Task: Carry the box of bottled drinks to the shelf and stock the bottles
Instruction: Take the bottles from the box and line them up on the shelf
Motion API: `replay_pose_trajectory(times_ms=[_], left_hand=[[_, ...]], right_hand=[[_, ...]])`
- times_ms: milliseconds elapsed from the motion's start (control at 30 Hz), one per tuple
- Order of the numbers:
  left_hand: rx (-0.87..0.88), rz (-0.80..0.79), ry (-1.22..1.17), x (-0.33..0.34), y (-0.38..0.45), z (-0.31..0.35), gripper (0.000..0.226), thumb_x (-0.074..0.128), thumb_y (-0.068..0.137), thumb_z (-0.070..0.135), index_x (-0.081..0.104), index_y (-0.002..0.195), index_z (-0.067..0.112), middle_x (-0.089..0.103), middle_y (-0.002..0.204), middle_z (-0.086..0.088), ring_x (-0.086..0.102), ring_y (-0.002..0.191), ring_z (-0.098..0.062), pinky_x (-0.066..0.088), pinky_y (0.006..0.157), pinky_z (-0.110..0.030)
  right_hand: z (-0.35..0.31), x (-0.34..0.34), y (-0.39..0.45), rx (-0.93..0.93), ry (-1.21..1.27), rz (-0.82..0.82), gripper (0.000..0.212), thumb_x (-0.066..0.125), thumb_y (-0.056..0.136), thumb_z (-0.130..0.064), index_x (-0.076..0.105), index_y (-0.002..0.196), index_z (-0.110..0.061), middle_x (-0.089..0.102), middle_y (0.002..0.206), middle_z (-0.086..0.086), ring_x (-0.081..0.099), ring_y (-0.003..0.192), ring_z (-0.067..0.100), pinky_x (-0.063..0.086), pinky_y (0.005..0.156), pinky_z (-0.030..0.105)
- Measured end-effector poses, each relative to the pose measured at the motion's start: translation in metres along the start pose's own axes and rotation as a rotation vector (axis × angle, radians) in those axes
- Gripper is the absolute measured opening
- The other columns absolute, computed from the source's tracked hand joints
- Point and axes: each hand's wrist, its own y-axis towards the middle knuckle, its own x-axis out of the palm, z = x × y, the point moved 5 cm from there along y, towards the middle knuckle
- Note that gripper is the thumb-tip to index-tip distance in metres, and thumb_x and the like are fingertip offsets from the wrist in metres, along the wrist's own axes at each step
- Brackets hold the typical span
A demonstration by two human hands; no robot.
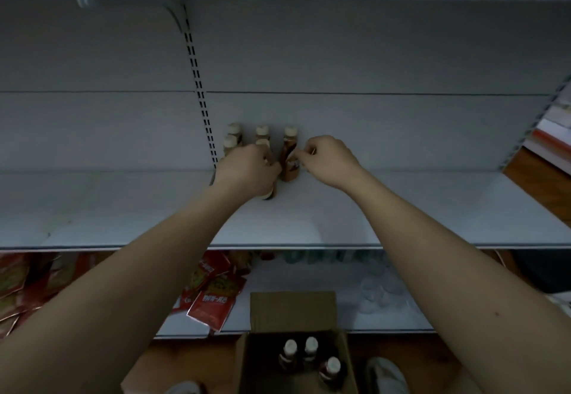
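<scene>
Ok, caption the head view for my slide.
Both hands set brown bottles on the white shelf; three remain in the box.

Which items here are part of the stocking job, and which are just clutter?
Job: bottles on the shelf, shelf, left hand gripping a bottle, right hand pinching one, cardboard box, three bottles in it.

Lying about: red snack packets, clear cups, stacked packs far right.

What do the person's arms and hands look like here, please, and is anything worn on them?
Both forearms are bare up to the frame edge: no sleeves, gloves or watch show. The left hand and right hand appear bare too; the dim, blurred picture hides any ring.
</scene>
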Motion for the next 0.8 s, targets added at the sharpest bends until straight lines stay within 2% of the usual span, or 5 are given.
replay_pose_trajectory(times_ms=[133,267,400,567,800], left_hand=[[0.017,-0.065,-0.173,0.007,-0.028,0.004,0.019,0.053,0.089,0.034,0.064,0.081,0.020,0.069,0.088,-0.011,0.060,0.074,-0.026,0.051,0.066,-0.034],[-0.011,-0.106,-0.257,0.029,-0.061,-0.005,0.027,0.052,0.091,0.038,0.069,0.107,0.025,0.068,0.097,0.001,0.062,0.085,-0.022,0.054,0.075,-0.035],[-0.042,-0.075,-0.313,0.055,-0.089,-0.017,0.024,0.054,0.091,0.034,0.068,0.106,0.024,0.066,0.095,0.005,0.062,0.086,-0.018,0.050,0.073,-0.030],[-0.084,-0.113,-0.435,0.105,-0.120,-0.033,0.022,0.056,0.090,0.029,0.069,0.106,0.022,0.071,0.093,0.002,0.067,0.077,-0.018,0.058,0.067,-0.036],[-0.256,-0.290,-0.452,0.211,-0.168,-0.071,0.022,0.060,0.089,0.015,0.069,0.109,0.014,0.072,0.102,-0.004,0.067,0.097,-0.020,0.048,0.078,-0.026]], right_hand=[[-0.002,0.005,-0.035,0.014,0.090,-0.006,0.035,0.054,0.092,-0.035,0.059,0.065,-0.014,0.070,0.081,0.014,0.065,0.080,0.030,0.053,0.074,0.040],[0.007,0.018,-0.073,0.034,0.159,-0.034,0.036,0.053,0.093,-0.034,0.064,0.082,-0.001,0.069,0.083,0.019,0.064,0.080,0.034,0.053,0.076,0.043],[0.023,0.042,-0.100,0.082,0.173,-0.073,0.038,0.052,0.093,-0.036,0.062,0.083,0.000,0.068,0.081,0.019,0.063,0.076,0.034,0.054,0.074,0.043],[0.056,0.093,-0.131,0.239,0.280,-0.169,0.027,0.055,0.094,-0.034,0.066,0.083,-0.012,0.070,0.080,0.004,0.065,0.076,0.020,0.054,0.073,0.038],[0.131,0.178,-0.172,0.519,0.384,-0.316,0.019,0.053,0.096,-0.029,0.060,0.094,-0.012,0.065,0.096,0.014,0.065,0.088,0.031,0.052,0.073,0.040]])
